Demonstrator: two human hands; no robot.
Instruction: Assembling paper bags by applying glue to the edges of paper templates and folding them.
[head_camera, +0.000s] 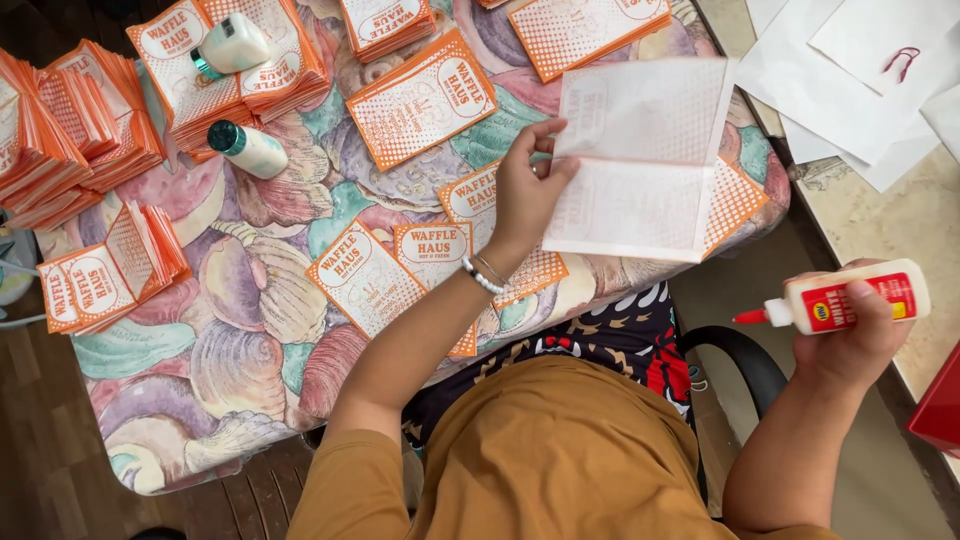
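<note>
Your left hand (522, 195) is up over the table, fingers curled and pinched on the left edge of a folded paper sheet (640, 160). You hold the sheet plain side up; an orange dotted print shows faintly through it. It sits mid-right in view, above the table's right end, partly covering an orange printed bag (735, 200) lying under it.

Your right hand (850, 335) is off the table's near right corner, well apart from the sheet. Fingers wrapped fully round a white glue bottle (850, 297) with a red label; thumb on top. The bottle lies roughly level, red nozzle pointing left toward the sheet, not touching it.

Table has a shell-pattern cloth (240, 330). More orange printed bags lie flat just near and left of your left wrist (365, 275). Stacks of the same bags (70, 130) fill the far left. Two more glue bottles there: one lying on the cloth (248, 148), one on top of a stack (232, 44). Loose white paper (850, 90) is on the surface at far right, beyond the table edge.
</note>
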